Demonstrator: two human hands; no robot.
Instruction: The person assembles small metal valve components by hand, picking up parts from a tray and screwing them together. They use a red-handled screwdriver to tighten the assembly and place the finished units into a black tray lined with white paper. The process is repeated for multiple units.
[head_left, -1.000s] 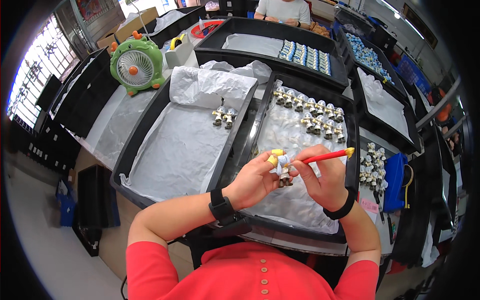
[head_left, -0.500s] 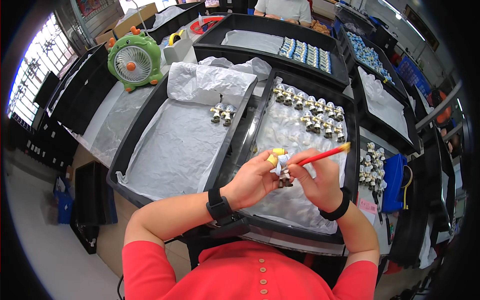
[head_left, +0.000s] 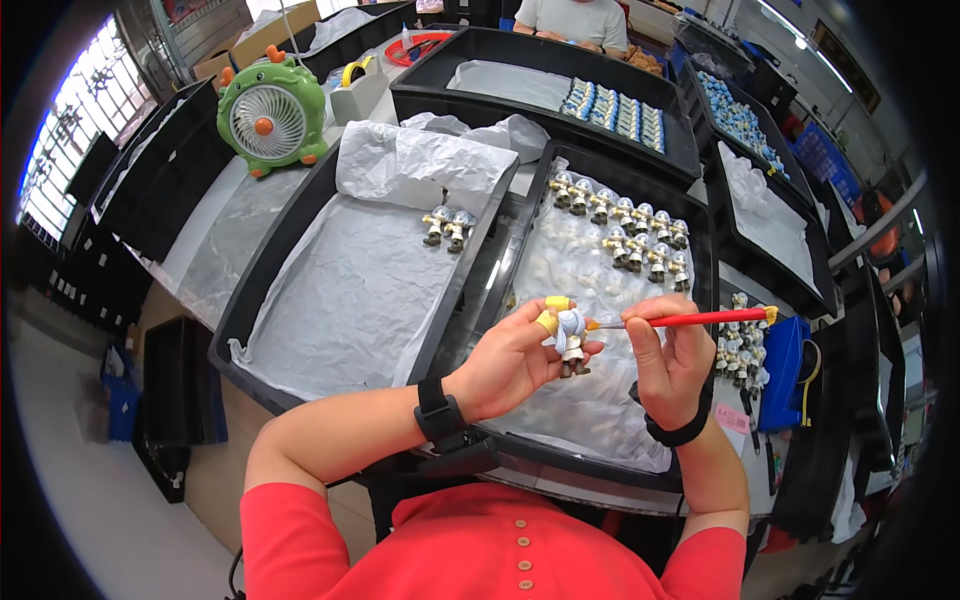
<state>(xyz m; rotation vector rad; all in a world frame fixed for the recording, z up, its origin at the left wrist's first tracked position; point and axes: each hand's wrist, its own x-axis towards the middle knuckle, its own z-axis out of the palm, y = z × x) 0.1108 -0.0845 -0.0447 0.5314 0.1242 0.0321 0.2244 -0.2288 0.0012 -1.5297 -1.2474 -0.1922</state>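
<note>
My left hand (head_left: pixel 510 362) holds a small figurine (head_left: pixel 571 340) with pale blue hair, a white outfit and dark feet. Yellow finger cots (head_left: pixel 556 309) cover two of its fingertips. In my right hand (head_left: pixel 672 362) is a paintbrush (head_left: pixel 700 318) with a red handle, gripped between thumb and fingers. The brush's bristle end reaches the figurine's right side; whether it touches cannot be made out. Both hands are above the near half of a black tray (head_left: pixel 712 230) lined with wrinkled white sheeting. Several similar figurines (head_left: pixel 630 225) stand in rows at its far end.
Left of it, another lined black tray (head_left: pixel 290 215) holds two figurines (head_left: pixel 447 228). A green fan (head_left: pixel 270 115) stands behind. More figurines (head_left: pixel 740 350) and a blue bin (head_left: pixel 784 375) are at the right. Across the table a person (head_left: pixel 575 22) sits behind a tray of blue-white pieces (head_left: pixel 612 112).
My right hand has moved right, away from the figurine, and the brush has swung closer to level. More of the figurine shows now. My left hand stays nearly in place.
</note>
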